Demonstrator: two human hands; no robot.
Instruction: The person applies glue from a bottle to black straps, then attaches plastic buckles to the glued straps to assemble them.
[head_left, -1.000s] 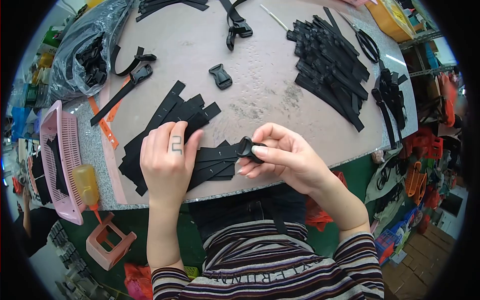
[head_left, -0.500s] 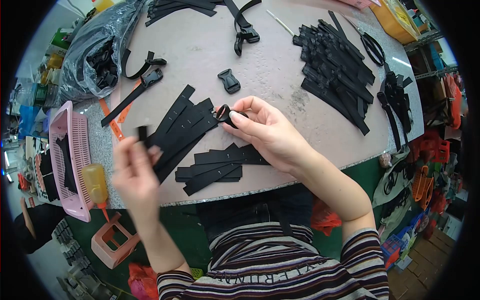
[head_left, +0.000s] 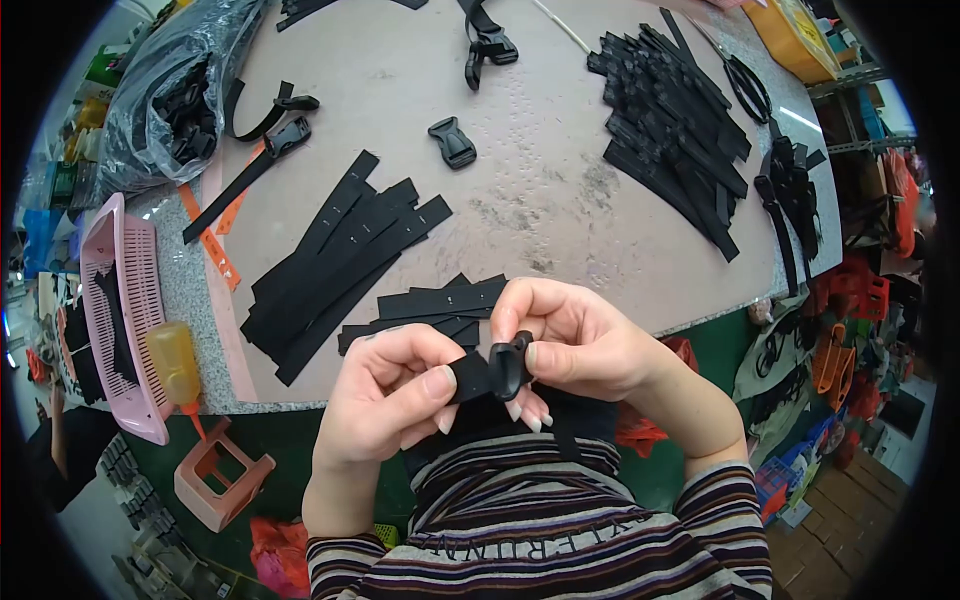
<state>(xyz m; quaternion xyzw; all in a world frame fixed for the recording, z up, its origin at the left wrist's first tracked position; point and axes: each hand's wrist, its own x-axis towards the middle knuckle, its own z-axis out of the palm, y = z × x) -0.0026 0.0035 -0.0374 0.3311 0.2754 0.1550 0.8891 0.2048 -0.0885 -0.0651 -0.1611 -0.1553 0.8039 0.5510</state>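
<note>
Near the table's front edge, my left hand (head_left: 400, 393) pinches the end of a black strap (head_left: 472, 377). Close beside it, my right hand (head_left: 575, 345) holds a black plastic buckle part (head_left: 508, 366) between thumb and fingers. The strap end meets the buckle part; whether it passes through the slot cannot be made out. Flat black straps (head_left: 345, 250) lie fanned out beyond my left hand, and a smaller pile of straps (head_left: 440, 302) lies just beyond both hands. A closed black buckle (head_left: 452, 143) rests alone on the table.
A large strap pile (head_left: 675, 130) lies at right, near black scissors (head_left: 748, 88). At left are a plastic bag of buckles (head_left: 185, 100), a pink basket (head_left: 140, 330) and a yellowish bottle (head_left: 174, 363). Straps with buckles (head_left: 490, 45) lie at the back.
Both hands have come together nearer my body. The left hand has moved right with its strap, and the right hand has moved down with the buckle part. The view has shifted slightly.
</note>
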